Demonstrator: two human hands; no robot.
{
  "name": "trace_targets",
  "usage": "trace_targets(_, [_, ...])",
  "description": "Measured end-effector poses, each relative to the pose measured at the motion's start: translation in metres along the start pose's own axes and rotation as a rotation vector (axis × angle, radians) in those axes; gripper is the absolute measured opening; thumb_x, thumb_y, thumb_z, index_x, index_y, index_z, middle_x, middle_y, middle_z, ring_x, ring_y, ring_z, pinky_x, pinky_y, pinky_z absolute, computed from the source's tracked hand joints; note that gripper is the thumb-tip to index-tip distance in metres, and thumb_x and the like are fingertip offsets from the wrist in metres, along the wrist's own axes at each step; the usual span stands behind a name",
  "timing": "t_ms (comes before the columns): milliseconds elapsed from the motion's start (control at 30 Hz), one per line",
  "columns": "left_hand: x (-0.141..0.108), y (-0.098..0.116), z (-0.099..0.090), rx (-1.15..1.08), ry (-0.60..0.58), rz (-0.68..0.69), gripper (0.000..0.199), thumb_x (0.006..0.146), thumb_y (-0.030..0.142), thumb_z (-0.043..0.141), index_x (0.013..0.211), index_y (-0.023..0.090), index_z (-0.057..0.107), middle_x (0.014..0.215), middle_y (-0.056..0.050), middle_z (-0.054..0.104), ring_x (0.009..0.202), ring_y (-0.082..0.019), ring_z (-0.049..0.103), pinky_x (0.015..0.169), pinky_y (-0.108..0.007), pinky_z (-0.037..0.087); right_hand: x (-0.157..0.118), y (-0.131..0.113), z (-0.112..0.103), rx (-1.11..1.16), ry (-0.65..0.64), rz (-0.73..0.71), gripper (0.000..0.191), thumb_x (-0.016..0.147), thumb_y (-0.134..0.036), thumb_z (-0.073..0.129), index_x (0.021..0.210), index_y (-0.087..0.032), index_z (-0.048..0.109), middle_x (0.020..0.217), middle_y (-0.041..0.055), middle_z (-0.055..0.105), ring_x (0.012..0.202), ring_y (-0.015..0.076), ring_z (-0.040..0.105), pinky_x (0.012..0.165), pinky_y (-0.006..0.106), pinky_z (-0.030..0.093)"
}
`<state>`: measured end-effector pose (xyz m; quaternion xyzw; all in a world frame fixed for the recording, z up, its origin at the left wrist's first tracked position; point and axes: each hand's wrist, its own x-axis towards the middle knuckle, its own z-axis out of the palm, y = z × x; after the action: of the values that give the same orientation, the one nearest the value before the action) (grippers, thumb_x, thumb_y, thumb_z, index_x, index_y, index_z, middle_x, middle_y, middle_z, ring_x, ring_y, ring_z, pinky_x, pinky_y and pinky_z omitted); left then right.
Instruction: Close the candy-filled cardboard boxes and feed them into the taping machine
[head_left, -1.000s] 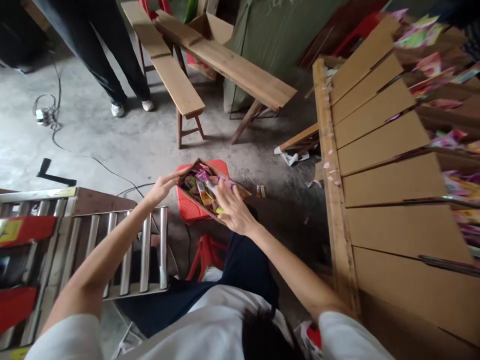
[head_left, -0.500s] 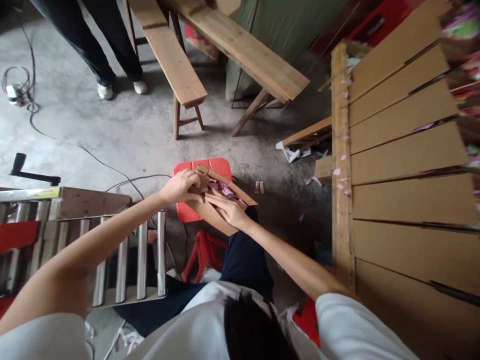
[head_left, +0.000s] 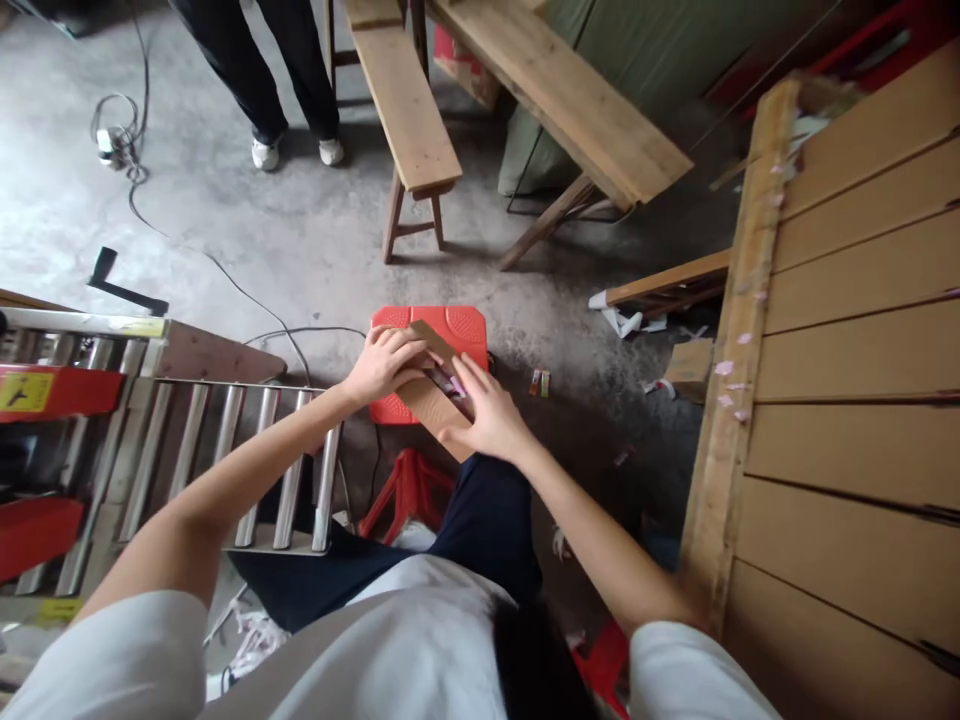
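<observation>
Seen from above, a person in a white T-shirt is bending both bare hands over a small cardboard box (head_left: 431, 410). The box is lying slantwise above a red plastic stool (head_left: 390, 412), running from near its far edge out past its near-right corner toward the person's knee; whether stool or leg is bearing the weight is hard to tell. The left hand (head_left: 386, 365) is curving its fingers over the far-left end; how tightly it is gripping cannot be told. The right hand (head_left: 491, 410) is spreading its thumb and fingers well apart, touching both sides and straddling the opening. Judging progress, some contents are already in: a pink wrapper (head_left: 457, 384) is showing through a narrow slot. The upper panels appear to be leaning inward, so covering looks partly done, with that slot left uncovered. Two small packets (head_left: 545, 383) are lying on the floor beyond the stool's right edge.
</observation>
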<state>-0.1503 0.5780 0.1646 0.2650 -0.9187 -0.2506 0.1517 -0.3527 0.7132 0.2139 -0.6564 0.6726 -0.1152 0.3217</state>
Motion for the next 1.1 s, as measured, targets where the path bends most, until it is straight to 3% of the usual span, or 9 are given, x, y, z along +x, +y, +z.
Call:
trace_targets(133, [0.000, 0.010, 0.010, -0.056, -0.137, 0.306, 0.042, 0.100, 0.022, 0.040, 0.137, 0.025, 0.058, 0.140, -0.007, 0.061, 0.133, -0.020, 0.050, 0.115, -0.041, 0.029, 0.008, 0.016, -0.012, 0.123, -0.055, -0.089, 0.107, 0.080, -0.083, 0.045, 0.158, -0.013, 0.022, 0.159, 0.0171, 0.031, 0.149, 0.0278, 0.030, 0.122, 0.044, 0.030])
trace_targets(367, [0.013, 0.013, 0.016, -0.091, -0.204, 0.272, 0.032, 0.090, 0.016, 0.047, 0.107, 0.022, 0.074, 0.110, -0.010, 0.073, 0.105, -0.022, 0.065, 0.107, -0.046, 0.041, -0.008, -0.021, 0.030, -0.474, 0.056, 0.109, 0.126, 0.065, -0.076, 0.071, 0.160, -0.019, 0.010, 0.165, 0.0197, -0.005, 0.150, 0.0476, 0.008, 0.112, 0.074, 0.017])
trace_targets(467, [-0.024, 0.024, 0.003, -0.180, 0.127, 0.094, 0.035, 0.094, 0.018, 0.041, 0.111, 0.024, 0.070, 0.114, -0.009, 0.070, 0.112, -0.020, 0.061, 0.108, -0.045, 0.043, -0.010, -0.024, 0.036, -0.468, 0.073, 0.110, 0.120, 0.067, -0.068, 0.074, 0.160, -0.023, 0.013, 0.165, 0.0203, -0.002, 0.147, 0.0502, 0.012, 0.107, 0.077, 0.020])
trace_targets(567, [-0.082, 0.056, 0.009, -0.242, 0.658, -0.470, 0.028, 0.098, 0.026, 0.041, 0.115, 0.023, 0.063, 0.125, -0.011, 0.062, 0.124, -0.023, 0.054, 0.110, -0.050, 0.041, -0.006, -0.020, 0.031, -0.446, 0.119, 0.132, 0.101, 0.074, -0.057, 0.071, 0.158, -0.028, 0.022, 0.164, 0.0206, 0.009, 0.140, 0.0523, 0.028, 0.101, 0.075, 0.032])
trace_targets(633, [-0.111, 0.089, 0.031, -0.482, 0.748, -0.786, 0.027, 0.098, 0.036, 0.044, 0.117, 0.021, 0.057, 0.123, -0.011, 0.061, 0.119, -0.023, 0.056, 0.106, -0.048, 0.045, -0.006, -0.015, 0.022, -0.411, 0.134, 0.123, 0.094, 0.076, -0.052, 0.069, 0.157, -0.027, 0.028, 0.160, 0.0206, 0.021, 0.135, 0.0497, 0.037, 0.099, 0.071, 0.038])
trace_targets(733, [-0.113, 0.140, 0.078, -1.122, 0.654, -1.111, 0.044, 0.091, 0.051, 0.055, 0.119, 0.017, 0.053, 0.125, -0.014, 0.061, 0.120, -0.026, 0.058, 0.105, -0.047, 0.046, -0.014, -0.015, 0.002, -0.279, 0.172, 0.095, 0.092, 0.073, -0.052, 0.070, 0.154, -0.023, 0.035, 0.151, 0.0183, 0.038, 0.131, 0.0419, 0.047, 0.101, 0.061, 0.046])
trace_targets(800, [-0.094, 0.156, 0.100, -1.504, 0.766, -1.159, 0.059, 0.083, 0.061, 0.063, 0.123, 0.018, 0.053, 0.134, -0.016, 0.058, 0.127, -0.029, 0.055, 0.107, -0.047, 0.045, -0.022, -0.028, -0.012, -0.203, 0.218, 0.048, 0.093, 0.073, -0.056, 0.070, 0.153, -0.023, 0.037, 0.148, 0.0157, 0.044, 0.131, 0.0371, 0.050, 0.105, 0.054, 0.047])
trace_targets(900, [-0.082, 0.146, 0.101, -1.880, 1.092, -0.974, 0.069, 0.078, 0.069, 0.062, 0.121, 0.016, 0.059, 0.131, -0.015, 0.064, 0.124, -0.030, 0.059, 0.109, -0.046, 0.044, -0.029, -0.070, -0.021, -0.167, 0.240, -0.091, 0.094, 0.074, -0.060, 0.069, 0.154, -0.026, 0.035, 0.152, 0.0117, 0.042, 0.134, 0.0353, 0.048, 0.111, 0.050, 0.044])
trace_targets(1100, [-0.172, 0.090, 0.055, -1.809, 1.656, -1.035, 0.070, 0.078, 0.073, 0.058, 0.118, 0.016, 0.064, 0.130, -0.014, 0.066, 0.124, -0.031, 0.060, 0.108, -0.045, 0.046, 0.019, -0.173, 0.052, -0.027, -0.004, -0.389, 0.096, 0.072, -0.055, 0.072, 0.155, -0.028, 0.033, 0.157, 0.0111, 0.035, 0.140, 0.0352, 0.043, 0.115, 0.052, 0.041])
